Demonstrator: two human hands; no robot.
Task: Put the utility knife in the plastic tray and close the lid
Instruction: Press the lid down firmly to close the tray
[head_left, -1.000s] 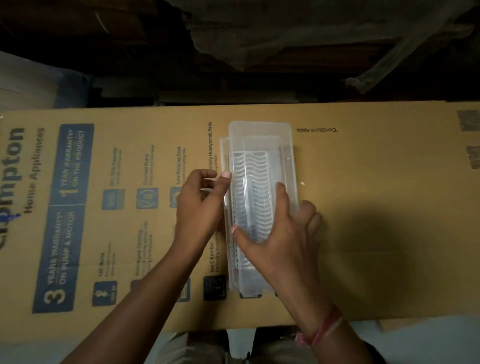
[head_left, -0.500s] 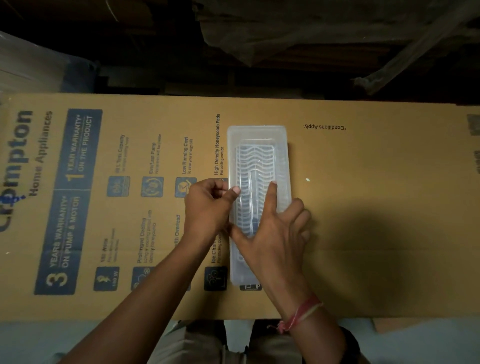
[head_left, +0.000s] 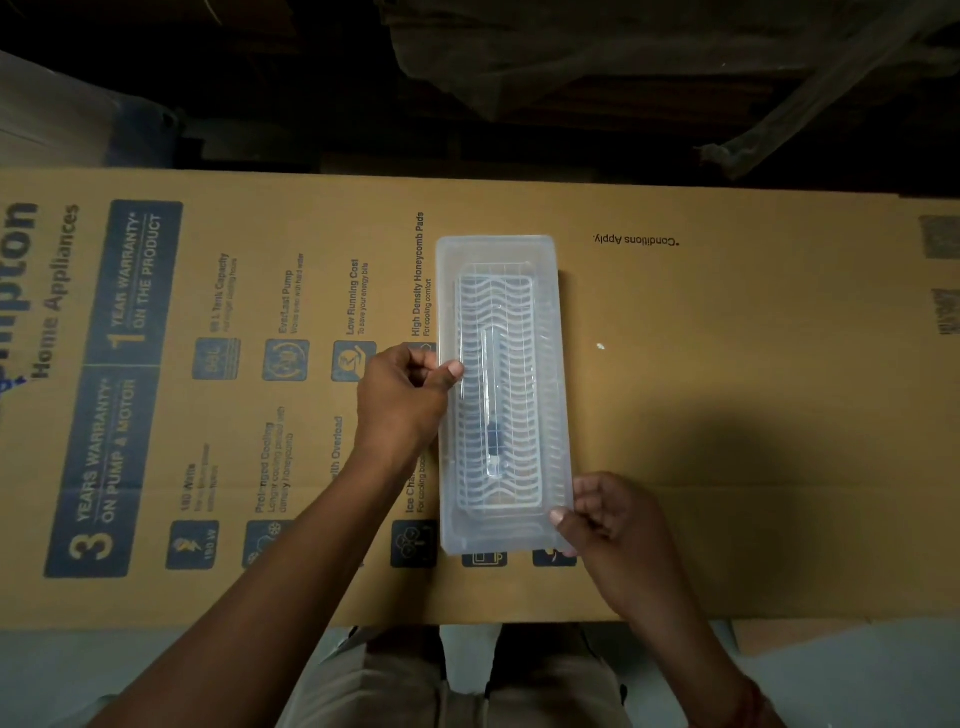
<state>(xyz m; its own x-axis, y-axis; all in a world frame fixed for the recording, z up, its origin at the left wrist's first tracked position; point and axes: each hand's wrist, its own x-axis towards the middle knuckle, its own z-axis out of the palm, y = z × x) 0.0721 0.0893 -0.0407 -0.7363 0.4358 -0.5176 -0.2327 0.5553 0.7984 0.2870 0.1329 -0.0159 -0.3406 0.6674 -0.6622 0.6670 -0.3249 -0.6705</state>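
Observation:
A long clear plastic tray (head_left: 498, 249) lies lengthwise on the cardboard with its clear lid resting flat on top. Through the lid I see a white wavy grid insert and the utility knife (head_left: 493, 410), a slim pale body with a dark slider, lying along the middle. My left hand (head_left: 400, 395) pinches the tray's left long edge about halfway along, thumb on the lid. My right hand (head_left: 613, 519) grips the near right corner, thumb on top of the lid.
A big flattened cardboard box (head_left: 727, 389) with blue print is the work surface. Its far edge meets dark clutter and plastic sheeting (head_left: 571, 62). My knees (head_left: 467, 680) show below its near edge.
The lid went from tilted and offset to flat on the tray. My right hand slid off the lid's top down to the near right corner. My left hand stayed at the left edge.

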